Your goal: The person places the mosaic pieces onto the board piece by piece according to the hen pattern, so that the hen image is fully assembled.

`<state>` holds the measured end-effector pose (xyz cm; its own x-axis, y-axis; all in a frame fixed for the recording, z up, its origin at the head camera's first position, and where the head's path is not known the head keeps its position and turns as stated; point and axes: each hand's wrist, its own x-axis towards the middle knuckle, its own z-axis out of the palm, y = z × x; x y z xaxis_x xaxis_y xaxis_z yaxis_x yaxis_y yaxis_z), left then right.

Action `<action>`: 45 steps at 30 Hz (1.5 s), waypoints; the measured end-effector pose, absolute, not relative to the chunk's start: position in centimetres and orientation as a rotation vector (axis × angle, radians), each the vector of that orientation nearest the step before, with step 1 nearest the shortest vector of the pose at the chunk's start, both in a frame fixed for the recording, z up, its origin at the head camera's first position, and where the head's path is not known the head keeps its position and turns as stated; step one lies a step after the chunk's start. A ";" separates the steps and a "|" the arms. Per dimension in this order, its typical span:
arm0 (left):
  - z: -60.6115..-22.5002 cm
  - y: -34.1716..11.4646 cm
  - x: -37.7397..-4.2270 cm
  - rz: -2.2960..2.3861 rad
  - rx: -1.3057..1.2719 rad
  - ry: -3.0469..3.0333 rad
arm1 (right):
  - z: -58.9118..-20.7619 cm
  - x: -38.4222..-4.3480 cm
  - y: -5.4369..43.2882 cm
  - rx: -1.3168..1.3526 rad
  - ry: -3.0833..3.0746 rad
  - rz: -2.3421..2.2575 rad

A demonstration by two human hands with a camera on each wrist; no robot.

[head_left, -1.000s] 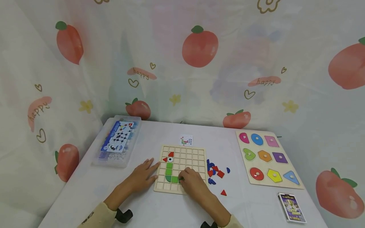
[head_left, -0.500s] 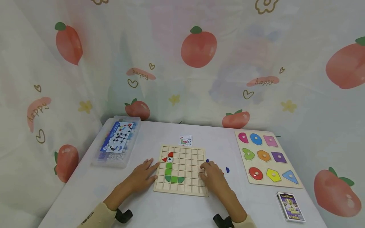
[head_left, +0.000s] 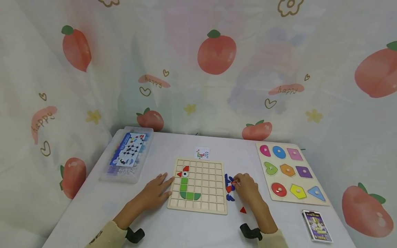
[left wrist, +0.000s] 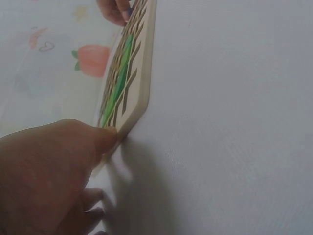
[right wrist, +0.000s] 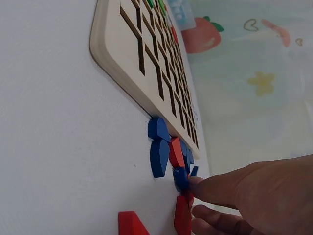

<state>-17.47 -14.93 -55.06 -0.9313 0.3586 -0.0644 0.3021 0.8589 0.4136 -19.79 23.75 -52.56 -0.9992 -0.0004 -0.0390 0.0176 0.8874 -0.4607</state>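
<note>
In the head view, a wooden grid board [head_left: 206, 186] lies mid-table. Its cells hold a red quarter-round, a red triangle, an eye piece [head_left: 185, 174], green squares [head_left: 184, 181] and two dark green quarter-rounds [head_left: 197, 196]. My left hand [head_left: 152, 193] rests at the board's left edge, fingers spread, thumb touching the rim in the left wrist view. Right of the board, my right hand [head_left: 248, 189] reaches into a loose pile of red and blue pieces, thumb and forefinger pinching a red piece [head_left: 234, 182]. Blue pieces [right wrist: 159, 157] lie around the fingertips; the hand hides part of the pile.
A picture card [head_left: 202, 153] lies behind the board. To the left is a clear plastic case [head_left: 128, 155]. A shape puzzle board [head_left: 291, 175] and a card box [head_left: 317, 225] are at the right. One red triangle [head_left: 243, 210] lies apart, nearer the front.
My right hand has left a dark green quarter-round in the bottom row and moved right, off the board to the loose pieces. My left hand has stayed at the board's edge.
</note>
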 end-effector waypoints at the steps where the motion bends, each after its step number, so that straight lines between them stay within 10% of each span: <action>1: -55.1 -14.9 -17.5 0.612 0.520 2.892 | -52.6 -19.8 23.8 0.029 3.015 -0.745; 45: -55.2 -14.9 -17.4 0.607 0.526 2.918 | -51.9 -20.4 19.3 -0.187 3.003 -0.859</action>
